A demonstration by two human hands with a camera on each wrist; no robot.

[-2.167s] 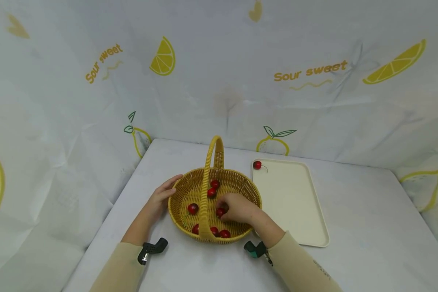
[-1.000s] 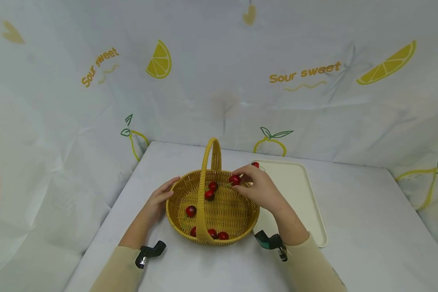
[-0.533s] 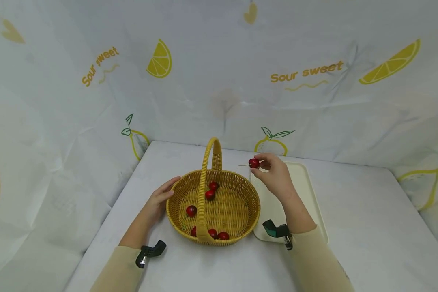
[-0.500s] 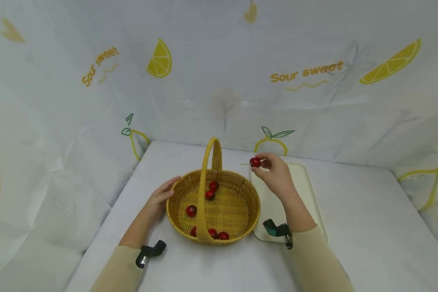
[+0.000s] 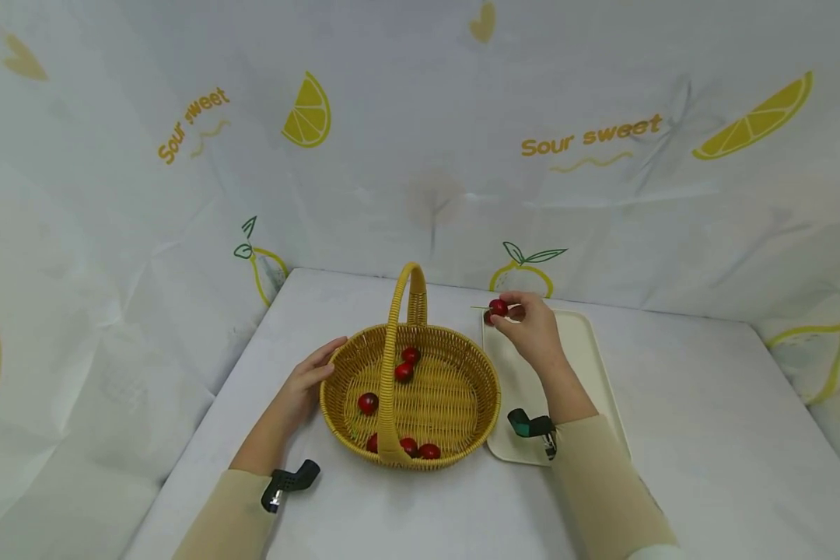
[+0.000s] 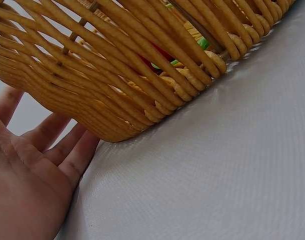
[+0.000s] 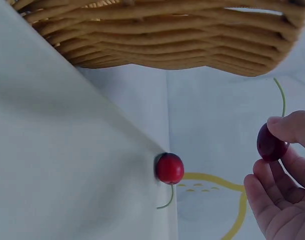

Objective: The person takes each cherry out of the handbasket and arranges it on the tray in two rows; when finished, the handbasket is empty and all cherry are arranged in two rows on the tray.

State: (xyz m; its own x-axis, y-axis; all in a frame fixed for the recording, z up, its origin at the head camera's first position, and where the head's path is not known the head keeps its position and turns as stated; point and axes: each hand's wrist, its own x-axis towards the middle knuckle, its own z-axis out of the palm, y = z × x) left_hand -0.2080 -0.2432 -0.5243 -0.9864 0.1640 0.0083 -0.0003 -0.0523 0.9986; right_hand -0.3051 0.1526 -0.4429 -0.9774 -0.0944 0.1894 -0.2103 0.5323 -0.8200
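My right hand [image 5: 535,330] pinches a dark red cherry [image 5: 498,307] with a green stem between thumb and fingers, above the far left corner of the cream tray [image 5: 577,365]. In the right wrist view, this held cherry [image 7: 271,143] hangs apart from a second cherry [image 7: 170,168] lying near the tray's edge. My left hand [image 5: 304,389] rests on the left side of the yellow wicker basket [image 5: 437,400]; the left wrist view shows its fingers [image 6: 80,150] stretched against the weave. Several red cherries [image 5: 404,372] lie inside the basket.
The basket's tall arched handle [image 5: 392,365] stands up across its middle. Right beside the basket lies the tray, on a white table [image 5: 700,420]. A white backdrop [image 5: 434,117] printed with lemons rises behind the table and on its left.
My right hand took a cherry from the right part of the basket, lifted it over the rim and carried it right and away to the tray's far corner. My left hand stayed at the basket.
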